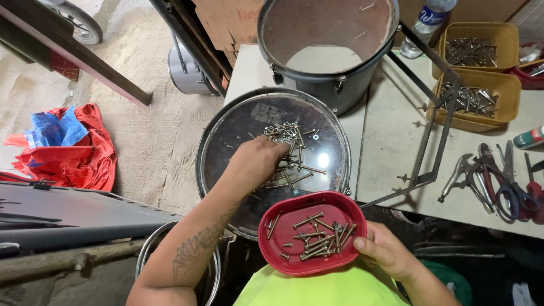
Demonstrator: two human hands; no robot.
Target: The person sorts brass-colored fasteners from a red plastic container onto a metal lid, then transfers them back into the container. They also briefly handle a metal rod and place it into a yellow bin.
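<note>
A round drum with a clear shiny head (pixel 238 130) stands in front of me, with several long metal screws (pixel 289 136) scattered on it. My left hand (pixel 258 161) reaches over the drum head, fingers closed on screws in the pile. My right hand (pixel 385 249) holds the edge of a red oval tray (pixel 283 258) close to my body. Several screws (pixel 320 235) lie inside the tray.
A black drum shell (pixel 334 90) stands on the white table (pixel 391 141) behind. Two yellow bins of metal parts (pixel 498 107), a metal frame (pixel 430 136), pliers and scissors (pixel 498 181) lie at the right. A red cloth (pixel 73 158) lies on the sandy floor at left.
</note>
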